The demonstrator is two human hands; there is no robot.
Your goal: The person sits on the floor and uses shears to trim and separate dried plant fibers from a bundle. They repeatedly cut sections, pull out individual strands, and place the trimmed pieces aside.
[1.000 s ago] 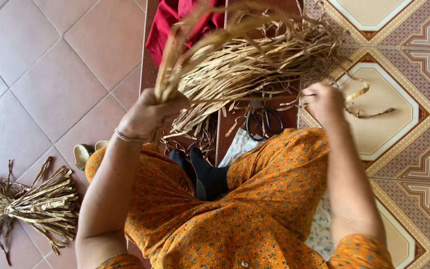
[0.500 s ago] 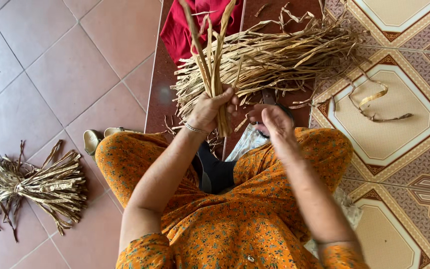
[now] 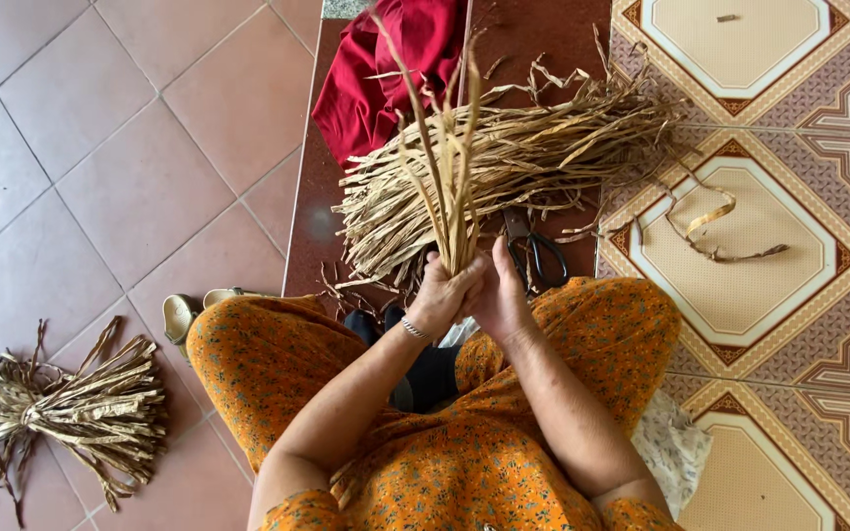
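Both hands, left hand [image 3: 442, 295] and right hand [image 3: 497, 292], are clamped round the base of a bunch of dried strips [image 3: 448, 167], fanning toward 12 o'clock; it looks light, stiff and brittle, best gripped low.

Strips, scissors and bundles around the seated person

Both hands [image 3: 469, 290] met at centre; the loose strip pile [image 3: 543, 157] lay at twelve o'clock, scissors [image 3: 535, 254] just beside it — cloth [image 3: 376, 74] at eleven, tied bundle [image 3: 71, 413] at eight.

A small bunch of dry tan leaf strips [image 3: 450, 187] stands upright, stems fanning outward above
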